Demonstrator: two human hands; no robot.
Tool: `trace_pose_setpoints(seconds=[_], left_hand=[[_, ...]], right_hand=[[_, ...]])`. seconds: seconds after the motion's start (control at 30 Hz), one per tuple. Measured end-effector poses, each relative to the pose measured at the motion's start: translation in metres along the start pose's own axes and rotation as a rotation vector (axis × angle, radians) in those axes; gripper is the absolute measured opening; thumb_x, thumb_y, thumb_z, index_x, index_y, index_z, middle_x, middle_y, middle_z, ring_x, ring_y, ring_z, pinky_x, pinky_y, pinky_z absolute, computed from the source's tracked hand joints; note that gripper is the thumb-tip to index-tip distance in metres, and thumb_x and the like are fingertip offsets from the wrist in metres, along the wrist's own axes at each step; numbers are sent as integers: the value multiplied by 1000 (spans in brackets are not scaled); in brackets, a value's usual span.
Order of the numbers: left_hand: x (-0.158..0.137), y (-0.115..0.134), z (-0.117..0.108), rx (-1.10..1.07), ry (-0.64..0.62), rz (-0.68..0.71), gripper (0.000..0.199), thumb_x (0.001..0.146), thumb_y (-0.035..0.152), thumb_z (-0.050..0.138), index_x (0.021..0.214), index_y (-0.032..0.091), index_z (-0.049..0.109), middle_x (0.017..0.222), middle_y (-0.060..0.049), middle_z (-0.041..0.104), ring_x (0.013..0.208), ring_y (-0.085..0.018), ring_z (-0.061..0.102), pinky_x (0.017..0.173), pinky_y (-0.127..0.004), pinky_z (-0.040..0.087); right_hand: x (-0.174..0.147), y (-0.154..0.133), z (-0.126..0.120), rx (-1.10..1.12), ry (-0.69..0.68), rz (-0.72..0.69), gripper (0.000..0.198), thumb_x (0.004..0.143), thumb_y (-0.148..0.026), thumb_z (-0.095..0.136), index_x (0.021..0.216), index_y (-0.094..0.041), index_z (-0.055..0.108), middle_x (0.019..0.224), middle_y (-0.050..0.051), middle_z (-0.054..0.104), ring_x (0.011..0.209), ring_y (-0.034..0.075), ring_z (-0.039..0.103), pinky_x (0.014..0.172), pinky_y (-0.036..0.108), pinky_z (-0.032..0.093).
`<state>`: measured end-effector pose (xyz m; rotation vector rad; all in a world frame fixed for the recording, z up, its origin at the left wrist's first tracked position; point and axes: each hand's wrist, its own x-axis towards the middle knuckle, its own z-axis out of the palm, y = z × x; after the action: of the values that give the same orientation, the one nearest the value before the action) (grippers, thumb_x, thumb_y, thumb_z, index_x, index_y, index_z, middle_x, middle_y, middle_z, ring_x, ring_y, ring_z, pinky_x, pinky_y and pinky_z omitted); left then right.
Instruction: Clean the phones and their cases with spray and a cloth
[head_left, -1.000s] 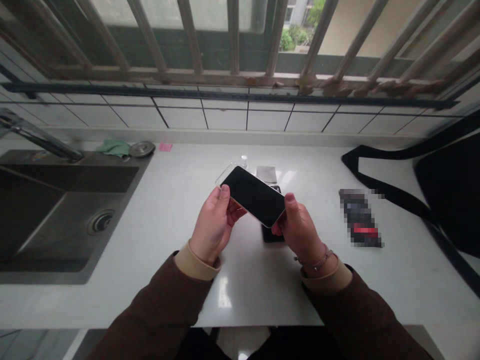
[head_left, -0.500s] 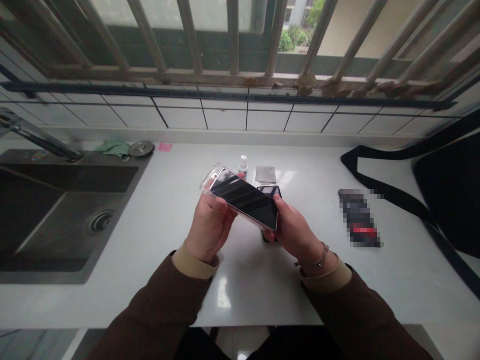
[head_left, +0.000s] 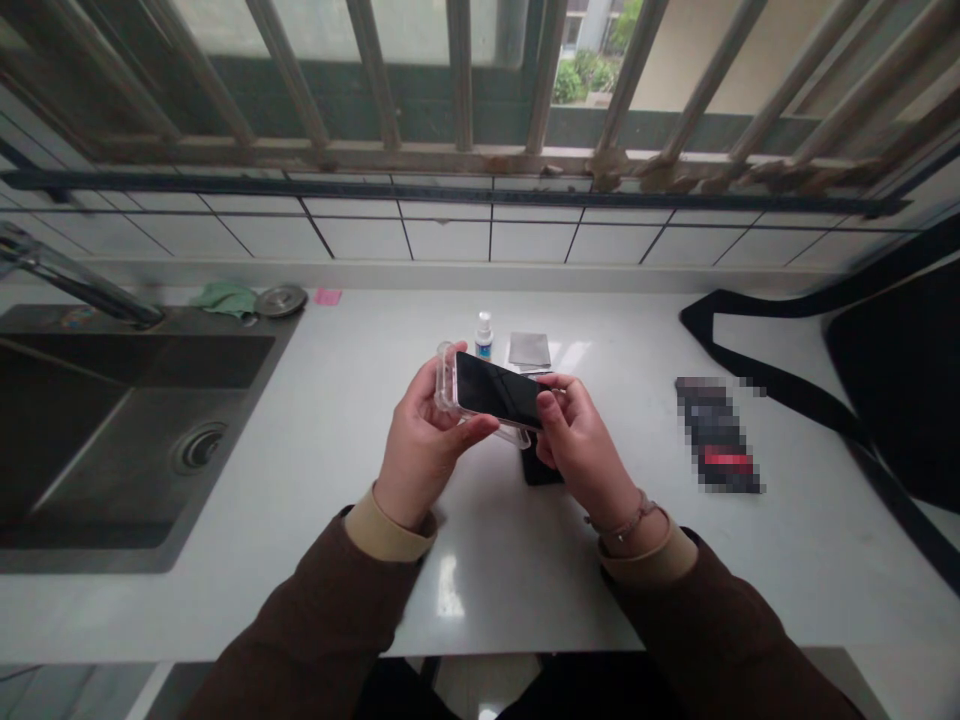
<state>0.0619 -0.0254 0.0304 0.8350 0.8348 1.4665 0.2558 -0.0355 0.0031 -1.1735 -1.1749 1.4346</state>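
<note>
A smartphone with a dark screen is held above the counter, tilted with its right end nearer me. Its clear phone case juts out past the phone's left end, and a corner of the case shows below the phone's near edge. My left hand is closed around the case, thumb along the near edge. My right hand grips the phone's right end, thumb on the screen. Under the hands lies a second, dark phone-like object, partly covered. Behind stand a small white-capped bottle and a folded grey cloth.
To the left is a sink with a faucet, a green cloth and a metal drain lid. A pink slip lies nearby. On the right are a blurred dark item and a black bag with a strap.
The phone has shifted right and turned more level within the case, its right end now apart from the case. My left thumb has moved along the near edge; more of the bottle shows.
</note>
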Motion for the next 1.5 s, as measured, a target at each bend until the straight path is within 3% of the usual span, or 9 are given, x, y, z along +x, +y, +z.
trace_pose_setpoints(seconds=[0.23, 0.33, 0.43, 0.63, 0.77, 1.0, 1.13, 1.27, 1.5], left_hand=[[6, -1, -5, -85, -4, -17, 83, 59, 46, 108, 132, 24, 77, 128, -11, 75, 118, -25, 74, 97, -29, 60], [7, -1, -5, -78, -16, 3, 85, 58, 48, 108, 133, 23, 76, 130, -12, 75, 125, -27, 72, 101, -30, 59], [6, -2, -5, -81, -28, -29, 85, 57, 45, 109, 133, 24, 75, 133, -13, 75, 131, -29, 70, 104, -32, 59], [4, -5, -7, -74, -99, -65, 80, 62, 43, 108, 132, 25, 73, 138, -15, 75, 129, -29, 72, 108, -36, 58], [4, -9, -11, -44, -151, -65, 79, 68, 45, 105, 136, 25, 70, 145, -16, 72, 130, -31, 72, 104, -37, 60], [5, -13, -14, -59, -229, -55, 91, 69, 42, 106, 147, 28, 63, 154, -13, 68, 136, -32, 69, 113, -41, 57], [1, -8, -12, -90, -225, -42, 81, 75, 50, 101, 145, 29, 66, 150, -11, 71, 136, -33, 70, 114, -43, 58], [-3, -3, -9, -196, -230, -123, 71, 90, 65, 84, 149, 31, 66, 156, -10, 68, 144, -34, 64, 117, -48, 57], [-5, -1, -4, -255, -311, -224, 59, 97, 58, 78, 149, 31, 68, 159, -8, 66, 146, -34, 63, 117, -49, 58]], right_hand=[[-1, -11, -3, 17, -89, -56, 80, 81, -60, 93, 144, -30, 53, 130, 11, 68, 80, 18, 64, 56, 30, 51], [0, -10, -2, 44, -120, -74, 71, 83, -51, 94, 139, -29, 55, 131, 10, 70, 103, 26, 71, 77, 37, 62], [0, -6, -4, 3, -87, -131, 65, 86, -49, 93, 136, -28, 58, 128, 9, 72, 114, 28, 70, 96, 43, 60], [-3, -1, -8, -199, -28, -143, 65, 87, -55, 91, 139, -31, 60, 106, 6, 73, 90, 27, 68, 76, 42, 56], [-5, -3, -9, -296, -10, -156, 64, 87, -58, 90, 137, -31, 61, 90, 2, 67, 71, 20, 55, 62, 35, 45], [-5, -3, -9, -391, -20, -198, 68, 81, -61, 93, 132, -29, 61, 76, -6, 57, 62, 14, 46, 57, 29, 36], [-6, -1, -6, -200, -65, -204, 65, 89, -73, 80, 132, -28, 61, 71, -7, 53, 58, 14, 44, 53, 28, 36], [-6, -4, 1, 86, -38, -19, 65, 104, -83, 44, 121, -25, 67, 58, -9, 40, 47, 13, 35, 46, 26, 32], [-8, -4, 6, 170, -44, 40, 81, 103, -88, 27, 101, -22, 73, 65, 1, 61, 53, 17, 54, 47, 29, 43]])
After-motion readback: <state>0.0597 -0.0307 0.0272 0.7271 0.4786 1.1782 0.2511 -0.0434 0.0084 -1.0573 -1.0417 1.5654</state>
